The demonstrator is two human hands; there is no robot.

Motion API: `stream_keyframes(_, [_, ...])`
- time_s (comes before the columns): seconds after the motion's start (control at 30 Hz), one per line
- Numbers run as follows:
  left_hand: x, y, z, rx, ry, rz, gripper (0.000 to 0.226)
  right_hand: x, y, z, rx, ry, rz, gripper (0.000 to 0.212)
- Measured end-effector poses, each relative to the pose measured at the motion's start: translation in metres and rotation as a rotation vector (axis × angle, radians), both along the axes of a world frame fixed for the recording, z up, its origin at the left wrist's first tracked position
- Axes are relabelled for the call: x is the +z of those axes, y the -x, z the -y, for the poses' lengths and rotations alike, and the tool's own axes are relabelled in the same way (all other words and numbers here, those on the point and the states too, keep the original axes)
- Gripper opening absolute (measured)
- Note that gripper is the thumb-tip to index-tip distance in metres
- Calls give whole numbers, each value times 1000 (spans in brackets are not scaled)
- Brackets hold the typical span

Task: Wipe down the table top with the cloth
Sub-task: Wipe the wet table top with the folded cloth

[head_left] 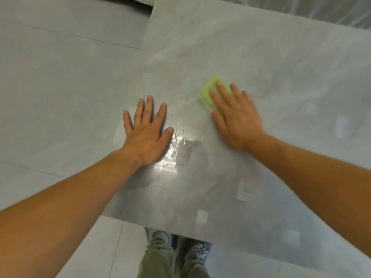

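The right hand [234, 115] lies flat with its fingers spread over a green cloth [210, 91], pressing it down onto the table [261, 57] rather than gripping it; the folded cloth pokes out beyond and to the left of the fingertips. The left hand [148, 133] is open, palm down, fingers splayed, holding nothing and resting on the table near its left edge, seemingly as a brace. Between the two hands lie streaks and beads of water [178, 137], catching a bright reflection just beside the left thumb. The rest of the grey top looks smeared and partly glossy. Below the near edge show the person's trousers and shoes [198, 249] on a tiled floor [50, 77].

The wiping looks to be under way, with the wet patch not yet cleared. The next stroke probably calls for sliding the cloth leftward and toward the body through the water, keeping even downward pressure.
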State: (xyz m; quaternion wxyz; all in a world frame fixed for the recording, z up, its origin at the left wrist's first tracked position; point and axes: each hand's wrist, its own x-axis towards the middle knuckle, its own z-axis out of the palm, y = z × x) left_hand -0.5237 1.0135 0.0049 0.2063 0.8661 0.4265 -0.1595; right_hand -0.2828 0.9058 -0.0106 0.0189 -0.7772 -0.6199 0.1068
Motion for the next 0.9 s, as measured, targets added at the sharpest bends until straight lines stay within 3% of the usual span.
stream_keyframes(0.07, [1, -1, -1, -2, 19, -11, 69, 1, -5, -10, -219, -9, -43, 61])
stream_keyframes(0.13, [2, 0, -2, -4, 37, -12, 69, 0, 20, -4, -292, -20, -40, 62])
stream_keyframes(0.27, [1, 3, -2, 4, 60, 22, 67, 0, 94, 55, 88, 2, -47, 64])
stream_keyframes(0.37, [1, 8, -3, 2, 75, 107, 67, 1, 84, 83, 319, 43, -37, 59])
stream_keyframes(0.43, [3, 17, -2, -30, 20, 147, 66, 0, 62, 76, 176, 0, -3, 60])
stream_keyframes(0.53, [8, 40, 15, -94, -84, 137, 64, 1, 71, 58, -316, -20, -54, 62])
stream_keyframes(0.57, [9, 50, 25, -104, -86, 142, 64, 2, 90, 56, -391, -25, -52, 63])
stream_keyframes(0.67, [10, 75, 52, -154, -41, 126, 61, 0, 149, 82, -168, -19, -42, 63])
stream_keyframes(0.77, [3, 95, 62, -175, -39, 92, 60, -1, 153, 113, 113, 21, -37, 60])
stream_keyframes(0.83, [-1, 101, 62, -200, -52, 89, 61, 0, 136, 114, 16, 9, -15, 59])
stream_keyframes(0.9, [-2, 103, 62, -217, -55, 96, 61, 3, 125, 106, -261, -6, -28, 61])
